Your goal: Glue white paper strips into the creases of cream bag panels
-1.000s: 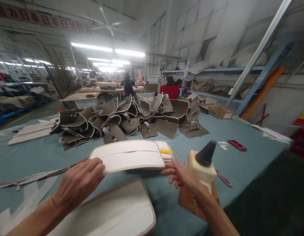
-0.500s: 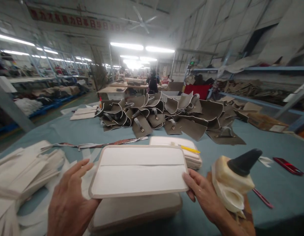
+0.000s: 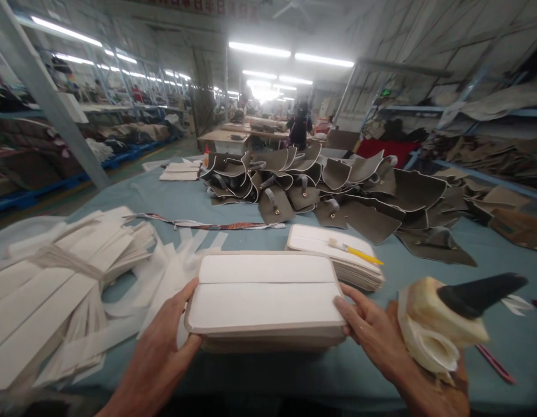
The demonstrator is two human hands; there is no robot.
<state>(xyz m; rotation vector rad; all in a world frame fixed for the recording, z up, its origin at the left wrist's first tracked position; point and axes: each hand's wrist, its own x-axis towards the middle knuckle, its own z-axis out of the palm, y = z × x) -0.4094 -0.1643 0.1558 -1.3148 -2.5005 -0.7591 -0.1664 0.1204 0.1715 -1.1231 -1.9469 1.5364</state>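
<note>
Left grip [image 3: 161,333]: set against the left end of a white panel [image 3: 268,304], forefinger at the side edge, thumb at the near corner; cannot tell whether it presses or only steadies. Right grip [image 3: 370,324]: pinching the panel's right edge, thumb on the upper face, fingers around the side.

Panel is rectangular with rounded corners and beige edging, one line running lengthwise across it. Position: between the two hands, over a lower stack [image 3: 272,344] of similar pieces; contact with that stack not certain from this angle.

Just behind, to the right: a second panel stack [image 3: 309,236], with a yellow-handled brush [image 3: 357,252] lying across its top. Beside the right forearm: cream plastic bottle [image 3: 424,318], side cut open, black conical nozzle [image 3: 481,296] pointing right. Pink slender tool [image 3: 496,364] lies farther right.

Left of the left hand: bundled off-white strips [image 3: 72,260], with loose white strips [image 3: 161,275] near them. Patterned fabric strip [image 3: 229,225] stretches across the blue-covered tabletop [image 3: 133,191].

Beyond: heap of taupe bag pieces [image 3: 372,217], pale-edged, several with wrapped handles. Background: another person [image 3: 299,132] in dark clothing, under fluorescent tubes [image 3: 259,50].
</note>
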